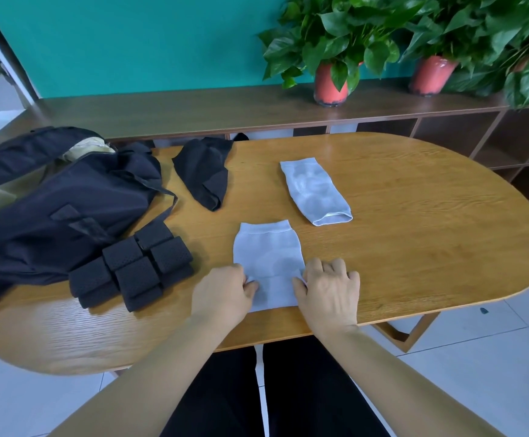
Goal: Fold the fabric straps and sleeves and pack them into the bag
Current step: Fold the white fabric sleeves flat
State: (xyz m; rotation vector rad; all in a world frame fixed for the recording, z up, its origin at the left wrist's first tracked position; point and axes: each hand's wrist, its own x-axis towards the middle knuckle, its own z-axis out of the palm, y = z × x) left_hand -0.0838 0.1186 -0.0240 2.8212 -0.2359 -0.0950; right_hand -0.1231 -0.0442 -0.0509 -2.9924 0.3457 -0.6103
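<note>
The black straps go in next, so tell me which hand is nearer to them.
Left. The left hand grips the near white sleeve at its left edge, just right of the black straps; the right hand grips the sleeve's right edge, farther away.

Person's kit, quick rundown: left hand (225,288) and right hand (329,294) are bare, fingers (338,266) included. Both forearms are uncovered right down to the frame edge, and whatever is worn up top is out of sight. Tendons and knuckles stand out on the back of the right hand. Lower half: plain black trousers (307,392), matte cloth. Narrow pale strip between the legs, can't tell what it is.
</note>
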